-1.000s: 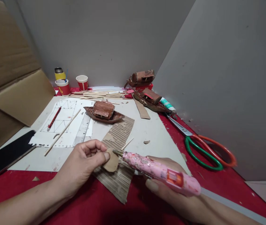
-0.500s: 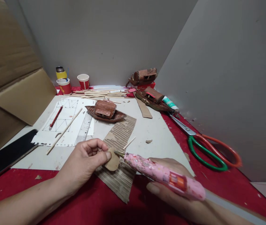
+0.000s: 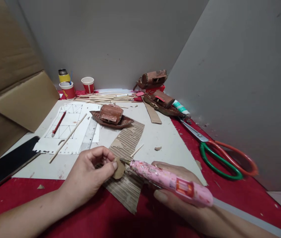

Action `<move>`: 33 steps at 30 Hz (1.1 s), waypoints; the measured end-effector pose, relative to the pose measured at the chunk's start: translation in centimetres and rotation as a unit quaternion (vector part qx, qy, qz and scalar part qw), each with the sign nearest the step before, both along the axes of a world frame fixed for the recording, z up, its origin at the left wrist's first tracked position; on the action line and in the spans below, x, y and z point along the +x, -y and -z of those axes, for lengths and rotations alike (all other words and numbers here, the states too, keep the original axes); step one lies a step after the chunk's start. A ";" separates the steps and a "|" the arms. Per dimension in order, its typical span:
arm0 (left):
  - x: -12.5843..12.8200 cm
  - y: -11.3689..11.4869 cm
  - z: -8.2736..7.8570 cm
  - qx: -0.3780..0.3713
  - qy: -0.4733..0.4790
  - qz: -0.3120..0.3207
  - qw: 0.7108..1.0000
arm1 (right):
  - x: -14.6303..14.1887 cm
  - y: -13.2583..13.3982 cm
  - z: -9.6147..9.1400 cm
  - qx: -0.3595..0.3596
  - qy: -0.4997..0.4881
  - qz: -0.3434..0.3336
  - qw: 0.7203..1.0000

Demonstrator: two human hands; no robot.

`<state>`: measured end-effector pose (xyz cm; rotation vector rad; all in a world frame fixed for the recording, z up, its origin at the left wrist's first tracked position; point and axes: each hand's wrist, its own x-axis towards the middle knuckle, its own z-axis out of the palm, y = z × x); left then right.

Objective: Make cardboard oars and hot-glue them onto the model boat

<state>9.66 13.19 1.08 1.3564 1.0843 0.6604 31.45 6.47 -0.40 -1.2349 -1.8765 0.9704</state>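
My left hand (image 3: 89, 173) pinches a small rounded piece of brown cardboard (image 3: 120, 168) between thumb and fingers, just above a strip of corrugated cardboard (image 3: 127, 148). My right hand (image 3: 177, 195) grips a pink glue gun (image 3: 170, 181); its metal tip touches the right edge of the small piece. A brown model boat (image 3: 111, 116) stands on the white sheet (image 3: 165, 138) beyond the strip.
Green and orange scissors (image 3: 220, 155) lie at the right on the red table (image 3: 81, 218). Two more model boats (image 3: 159, 89), a glue tube, wooden sticks (image 3: 105, 97), paper cups (image 3: 88, 85), a ruler, a drawing with a red pen (image 3: 58, 123), a black slab (image 3: 4, 165) and cardboard (image 3: 19, 96) surround the work.
The small cardboard piece has turned more edge-on in my left fingers. The glue gun stays at its edge, its tip barely shifted.
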 end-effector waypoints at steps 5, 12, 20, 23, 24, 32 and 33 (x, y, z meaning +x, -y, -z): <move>-0.2 0.1 0.1 0.004 0.003 0.001 1.000 | 0.0 -0.1 -0.3 -0.033 -0.009 -0.009 0.999; -0.3 0.3 0.0 0.009 -0.008 0.005 1.000 | 0.0 0.0 -0.6 0.001 0.046 -0.008 0.999; -0.2 0.4 -0.2 0.006 -0.009 -0.001 1.000 | 0.2 0.0 -0.4 0.052 0.109 -0.030 0.992; -0.2 0.3 -0.2 0.006 -0.005 -0.008 1.000 | 0.0 -0.1 0.0 0.111 0.108 -0.024 0.988; -0.2 0.3 -0.2 0.007 -0.004 -0.011 1.000 | 0.0 -0.1 0.1 0.124 0.112 -0.024 0.986; -0.5 0.4 0.0 -0.010 0.009 -0.008 1.000 | 0.2 0.2 0.2 0.073 0.104 -0.036 0.991; -0.5 0.4 0.1 -0.014 0.013 -0.004 1.000 | 0.2 0.2 0.1 0.062 0.100 -0.033 0.993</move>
